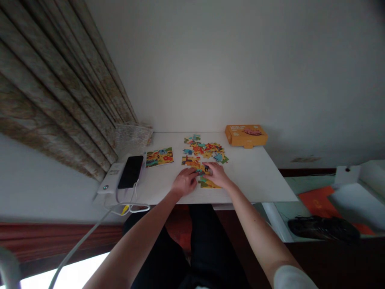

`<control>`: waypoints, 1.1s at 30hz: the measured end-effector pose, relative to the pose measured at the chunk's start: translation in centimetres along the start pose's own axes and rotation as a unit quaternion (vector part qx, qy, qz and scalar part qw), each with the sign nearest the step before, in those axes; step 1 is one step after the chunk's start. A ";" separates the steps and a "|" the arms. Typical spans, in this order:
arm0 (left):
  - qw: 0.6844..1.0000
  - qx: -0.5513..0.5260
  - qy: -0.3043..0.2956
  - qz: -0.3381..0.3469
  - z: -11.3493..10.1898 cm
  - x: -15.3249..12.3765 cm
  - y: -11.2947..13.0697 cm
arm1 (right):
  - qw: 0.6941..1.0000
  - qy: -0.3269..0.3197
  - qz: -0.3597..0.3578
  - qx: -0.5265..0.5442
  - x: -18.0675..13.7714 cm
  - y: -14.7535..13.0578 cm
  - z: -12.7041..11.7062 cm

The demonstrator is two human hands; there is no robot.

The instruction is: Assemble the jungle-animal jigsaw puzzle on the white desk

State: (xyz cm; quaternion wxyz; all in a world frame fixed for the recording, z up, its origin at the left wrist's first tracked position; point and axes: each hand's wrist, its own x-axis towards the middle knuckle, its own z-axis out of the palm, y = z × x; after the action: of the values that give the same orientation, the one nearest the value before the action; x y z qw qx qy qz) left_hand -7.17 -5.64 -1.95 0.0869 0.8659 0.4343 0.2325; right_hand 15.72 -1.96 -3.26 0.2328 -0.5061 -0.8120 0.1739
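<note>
My left hand [185, 182] rests low on the white table with its fingers curled and the fingertips on a jigsaw puzzle piece [199, 171]. From the other side, my right hand [217, 175] closes thumb and fingers on the same small area of colourful pieces. Part of what the fingers grip is hidden. A joined puzzle section [207, 183] in yellow and green lies just below the fingertips. Beyond the hands spreads a cluster of loose puzzle pieces [210, 149] in red, yellow, blue and green. Left of them lies a picture card [159, 157] with a similar colourful scene.
An orange box [247, 135] stands at the table's back right. On the left are a black phone [130, 171], a white box [110, 178], a white cable [135, 188] and a clear wrapper [132, 136]. The table [258, 180] meets the wall; dark shoes [323, 228] sit lower right.
</note>
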 end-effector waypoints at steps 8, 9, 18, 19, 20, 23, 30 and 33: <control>1.000 0.004 0.015 -0.018 0.3 -0.2 0.0 | 0.997 0.006 -0.050 0.052 -0.2 0.7 -0.3; 1.000 0.004 0.017 -0.019 0.3 -0.2 -0.1 | 0.997 0.007 -0.052 0.049 -0.5 0.7 -0.4; 1.000 -0.009 0.026 -0.012 0.4 -0.2 -0.3 | 0.998 0.026 -0.046 0.022 -2.1 1.2 -0.7; 1.000 -0.009 0.026 -0.013 0.4 -0.2 -0.3 | 0.998 0.028 -0.043 0.027 -2.1 1.2 -0.7; 1.000 -0.009 0.026 -0.014 0.4 -0.2 -0.3 | 0.998 0.029 -0.040 0.032 -2.1 1.1 -0.8; 1.000 -0.007 0.026 -0.015 0.4 -0.1 -0.2 | 0.997 0.035 -0.027 0.061 -2.2 1.0 -0.9; 1.000 0.006 0.022 -0.016 0.5 -0.2 -0.3 | 0.993 0.046 -0.030 0.101 -3.1 1.5 -0.9; 1.000 0.013 0.016 -0.024 0.4 -0.3 -0.2 | 0.995 0.054 -0.031 0.073 -3.4 1.5 -0.7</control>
State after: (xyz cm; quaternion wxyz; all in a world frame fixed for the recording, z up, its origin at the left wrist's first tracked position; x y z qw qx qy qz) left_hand -7.31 -5.71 -2.47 0.0746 0.8524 0.4594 0.2381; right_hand 18.44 -4.33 -4.13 0.3181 -0.4714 -0.7984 0.1976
